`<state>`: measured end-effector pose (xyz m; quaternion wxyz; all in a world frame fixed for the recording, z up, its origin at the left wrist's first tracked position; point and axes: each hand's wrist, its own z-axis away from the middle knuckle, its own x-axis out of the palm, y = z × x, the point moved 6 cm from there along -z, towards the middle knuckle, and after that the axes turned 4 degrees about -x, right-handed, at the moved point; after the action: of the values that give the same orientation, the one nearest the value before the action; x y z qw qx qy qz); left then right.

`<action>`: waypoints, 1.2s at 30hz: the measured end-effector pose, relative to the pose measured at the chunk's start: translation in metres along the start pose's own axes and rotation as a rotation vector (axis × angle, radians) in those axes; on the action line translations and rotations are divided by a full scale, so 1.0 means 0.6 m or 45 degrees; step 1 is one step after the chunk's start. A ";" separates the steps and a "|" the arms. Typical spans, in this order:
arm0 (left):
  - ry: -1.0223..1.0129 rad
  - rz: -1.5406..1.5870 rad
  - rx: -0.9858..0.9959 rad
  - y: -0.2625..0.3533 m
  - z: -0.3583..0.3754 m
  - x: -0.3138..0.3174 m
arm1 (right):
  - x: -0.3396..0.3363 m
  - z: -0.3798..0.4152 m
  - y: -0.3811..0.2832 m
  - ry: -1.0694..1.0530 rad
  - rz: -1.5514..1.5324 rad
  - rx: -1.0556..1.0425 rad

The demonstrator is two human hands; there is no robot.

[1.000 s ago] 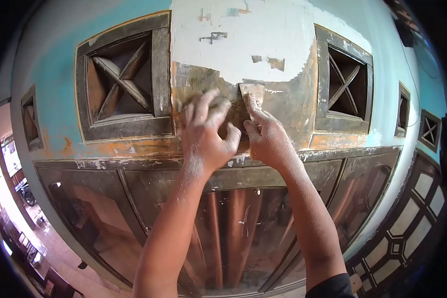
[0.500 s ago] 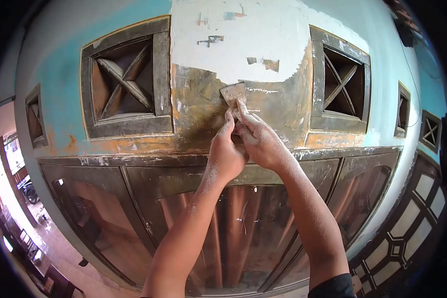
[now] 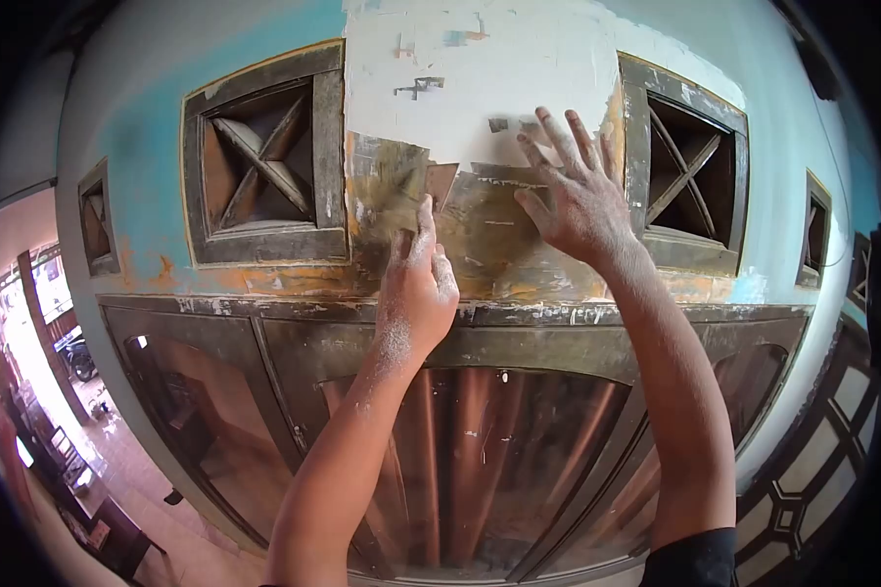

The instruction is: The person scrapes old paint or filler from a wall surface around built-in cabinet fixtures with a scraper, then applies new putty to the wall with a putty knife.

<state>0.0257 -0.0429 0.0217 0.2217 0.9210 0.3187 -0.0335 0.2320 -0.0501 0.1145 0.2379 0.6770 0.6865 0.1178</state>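
My left hand (image 3: pixel 416 284) grips a small metal scraper (image 3: pixel 440 184) and presses its blade against the wall, right at the lower edge of the white filler patch (image 3: pixel 480 88). The blade sits over the bare brown-grey scraped area (image 3: pixel 480 240). My right hand (image 3: pixel 576 196) is spread open with its palm flat on the wall, to the right of the scraper, holding nothing. Both hands and forearms are dusted with white powder.
Two square wooden vents with crossed slats flank the patch: the left vent (image 3: pixel 264 157) and the right vent (image 3: pixel 690 171). Turquoise paint (image 3: pixel 137 127) covers the wall beyond. Below runs a wooden lintel (image 3: pixel 519 318) above glazed door panels (image 3: pixel 480 460).
The scraper passed from my right hand to my left hand. My right hand let go and moved up and right, flat onto the wall. The view shifted slightly.
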 end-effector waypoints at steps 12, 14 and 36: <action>-0.066 -0.889 0.232 0.013 0.000 0.017 | 0.049 0.025 0.021 -0.019 0.022 -0.107; -0.046 -0.887 0.233 0.003 0.007 0.023 | 0.047 0.026 0.022 -0.026 -0.001 -0.103; -0.131 -0.782 -0.073 0.063 -0.002 0.054 | 0.045 0.030 0.023 0.091 -0.104 -0.087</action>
<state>0.0741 -0.0505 0.0310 0.2431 0.7721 0.5710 -0.1366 0.2535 -0.0255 0.1013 0.2409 0.6351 0.7172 0.1556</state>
